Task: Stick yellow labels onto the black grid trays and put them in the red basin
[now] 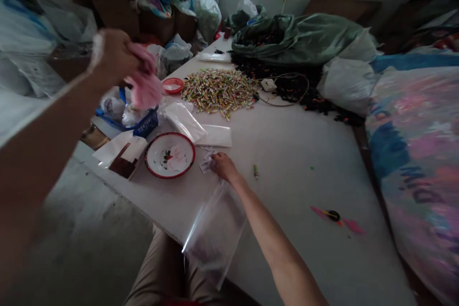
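My left hand (116,57) is raised at the left, closed on a soft, crumpled pink piece (145,86) that looks like cloth or thin plastic. Low over the table, my right hand (223,166) has its fingers curled at some small printed paper slips (206,166). A clear plastic bag (215,229) trails from under this hand past the table edge above my lap, and its upper end appears to be held there. Left of the slips stands a white enamel dish (158,160) with a red rim and pale pink paper inside.
Clear plastic sleeves (184,122) lie behind the dish. Farther back is a heap of small colourful batteries (220,88), beside a red bowl (172,85). A blue basket (146,124) stands left. A pink toy part (353,225) and one loose battery (256,171) lie right. A large filled bag (416,153) borders the table.
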Available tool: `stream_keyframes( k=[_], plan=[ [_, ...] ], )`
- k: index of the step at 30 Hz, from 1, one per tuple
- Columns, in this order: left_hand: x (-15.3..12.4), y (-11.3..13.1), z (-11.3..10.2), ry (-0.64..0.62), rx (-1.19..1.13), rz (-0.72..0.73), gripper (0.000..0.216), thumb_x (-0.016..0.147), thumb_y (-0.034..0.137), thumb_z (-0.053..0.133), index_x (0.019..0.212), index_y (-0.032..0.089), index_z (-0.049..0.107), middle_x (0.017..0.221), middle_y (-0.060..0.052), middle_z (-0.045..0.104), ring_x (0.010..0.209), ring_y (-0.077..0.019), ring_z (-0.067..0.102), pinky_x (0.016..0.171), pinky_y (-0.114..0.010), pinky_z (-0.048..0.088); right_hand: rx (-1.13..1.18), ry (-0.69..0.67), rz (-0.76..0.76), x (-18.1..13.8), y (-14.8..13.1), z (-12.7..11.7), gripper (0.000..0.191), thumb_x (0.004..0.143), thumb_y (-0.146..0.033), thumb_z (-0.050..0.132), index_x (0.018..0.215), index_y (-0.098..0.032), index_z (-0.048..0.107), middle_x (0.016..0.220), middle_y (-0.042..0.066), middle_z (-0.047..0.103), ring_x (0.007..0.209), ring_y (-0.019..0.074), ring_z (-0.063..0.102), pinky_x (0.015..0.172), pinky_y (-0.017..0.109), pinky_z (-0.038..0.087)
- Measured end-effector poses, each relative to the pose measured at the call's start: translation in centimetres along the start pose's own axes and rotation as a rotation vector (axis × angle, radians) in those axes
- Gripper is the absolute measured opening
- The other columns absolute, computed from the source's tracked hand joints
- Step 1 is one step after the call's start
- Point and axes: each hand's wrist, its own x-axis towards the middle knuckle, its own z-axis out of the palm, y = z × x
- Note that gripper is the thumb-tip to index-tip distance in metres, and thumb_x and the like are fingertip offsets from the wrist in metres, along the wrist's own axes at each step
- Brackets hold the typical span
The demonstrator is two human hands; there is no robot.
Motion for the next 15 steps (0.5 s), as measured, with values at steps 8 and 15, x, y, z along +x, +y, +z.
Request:
stream_keyframes(
  k=[8, 15],
  plan=[
    [-17.9, 10.9, 10.5, -0.236, -0.278, -0.002, 0.022, 0.059, 0.015, 0.058, 0.079, 0.015, 0.065, 0.064, 0.002, 0.058, 0.065, -0.015, 0.053, 0.057, -0.024, 0.034, 0.669, 0.495, -0.1, -10.9, -2.4, -5.1, 0.076, 0.078, -0.033, 0.069, 0.142, -0.023, 0.031, 0.136, 0.012, 0.049, 0.122, 0.0236, 0.05, 0.096, 0.038, 0.046],
    [-24.2, 14.9, 14.0, -0.774, -0.721, -0.061, 0.013, 0.049, 0.017, 0.049, 0.055, 0.015, 0.061, 0.046, 0.005, 0.05, 0.047, -0.0103, 0.044, 0.046, -0.021, 0.032, 0.144, 0.509, 0.147, -18.0, 1.4, -4.5, 0.038, 0.082, -0.009, 0.054, 0.119, -0.019, 0.058, 0.11, 0.01, 0.066, 0.106, 0.0228, 0.059, 0.094, 0.039, 0.042]
  ],
)
